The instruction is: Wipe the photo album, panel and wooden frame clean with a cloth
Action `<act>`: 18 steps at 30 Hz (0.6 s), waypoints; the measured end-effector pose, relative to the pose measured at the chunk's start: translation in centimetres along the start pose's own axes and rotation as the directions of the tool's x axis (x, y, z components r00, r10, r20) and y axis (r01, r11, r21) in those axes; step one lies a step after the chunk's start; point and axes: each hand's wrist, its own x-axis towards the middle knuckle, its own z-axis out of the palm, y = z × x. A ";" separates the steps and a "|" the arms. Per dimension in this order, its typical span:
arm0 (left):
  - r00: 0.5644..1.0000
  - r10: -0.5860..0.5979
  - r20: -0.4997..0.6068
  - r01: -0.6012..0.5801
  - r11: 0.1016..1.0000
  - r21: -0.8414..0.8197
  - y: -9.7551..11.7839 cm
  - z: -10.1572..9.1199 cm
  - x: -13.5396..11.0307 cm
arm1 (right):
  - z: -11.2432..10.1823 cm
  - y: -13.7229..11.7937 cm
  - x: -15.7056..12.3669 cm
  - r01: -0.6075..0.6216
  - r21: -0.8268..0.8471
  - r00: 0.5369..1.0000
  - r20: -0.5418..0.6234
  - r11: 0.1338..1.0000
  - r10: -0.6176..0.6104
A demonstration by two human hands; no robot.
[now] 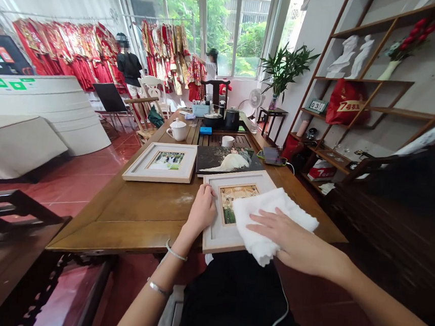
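Note:
A light wooden picture frame (211, 236) with a wide pale mat lies at the near edge of the table, around a small photo. My left hand (203, 207) grips its left side, fingers curled over the edge. Spread flat on a white towel (297, 213), my right hand (278, 229) presses it against the frame's right part. The towel hides that part of the frame and some of the photo. Just beyond lies a dark unframed photo panel (217, 160) showing a white dress. A second framed photo (160, 163) rests to its left.
The wooden table (121, 220) also bears a white lidded cup (177, 129), a small white cup (227, 141), a dark kettle (231, 118) and a phone (274, 156) with a cable. Shelves (362, 79) stand right. Two people are near red garments (71, 49) at the back.

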 end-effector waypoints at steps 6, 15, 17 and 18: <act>0.999 0.021 0.027 -0.020 1.000 -0.010 -0.4 -0.1 0.0 | -1.8 2.0 0.6 -0.230 -0.047 0.973 -0.045 0.972 0.228; 0.999 0.043 0.012 -0.043 0.999 -0.026 -0.7 0.0 0.0 | -1.0 7.6 7.6 -0.267 -0.156 0.961 -0.123 0.951 0.249; 0.999 0.044 0.014 -0.043 0.999 -0.029 -0.7 0.1 0.0 | -0.7 7.5 8.5 -0.226 -0.154 0.970 -0.128 0.962 0.208; 0.999 0.043 0.015 -0.043 0.999 -0.031 -0.7 0.1 0.0 | -0.5 7.1 8.7 -0.205 -0.153 0.975 -0.124 0.967 0.187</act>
